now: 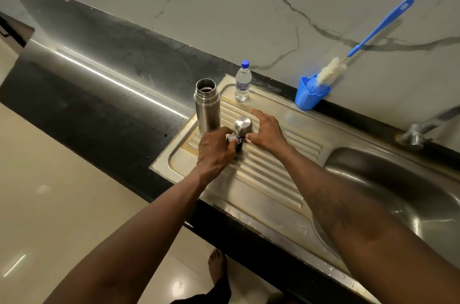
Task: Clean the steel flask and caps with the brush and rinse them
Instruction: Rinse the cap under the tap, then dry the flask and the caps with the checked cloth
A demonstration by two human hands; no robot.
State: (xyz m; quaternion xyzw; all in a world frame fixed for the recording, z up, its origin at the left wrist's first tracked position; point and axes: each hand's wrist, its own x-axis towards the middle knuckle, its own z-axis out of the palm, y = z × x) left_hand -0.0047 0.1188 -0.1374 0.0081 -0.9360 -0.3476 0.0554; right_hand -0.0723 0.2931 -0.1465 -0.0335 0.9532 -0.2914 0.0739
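The steel flask (207, 106) stands upright and uncapped at the left end of the ribbed drainboard (261, 171). Just right of it a domed steel cap (243, 125) sits on the drainboard. My left hand (215, 152) pinches a small dark inner cap (235, 140) in front of the steel cap. My right hand (266, 130) curls round the steel cap's right side, thumb near the dark cap. The bottle brush (356, 47), blue-handled with white bristles, leans against the wall with its head in a blue cup (310, 97).
A clear water bottle (243, 81) with a blue lid stands at the drainboard's back edge. The sink basin (398, 194) lies to the right, with a tap (418, 133) behind it. Black countertop (99, 84) stretches left. My bare foot (217, 266) is on the floor below.
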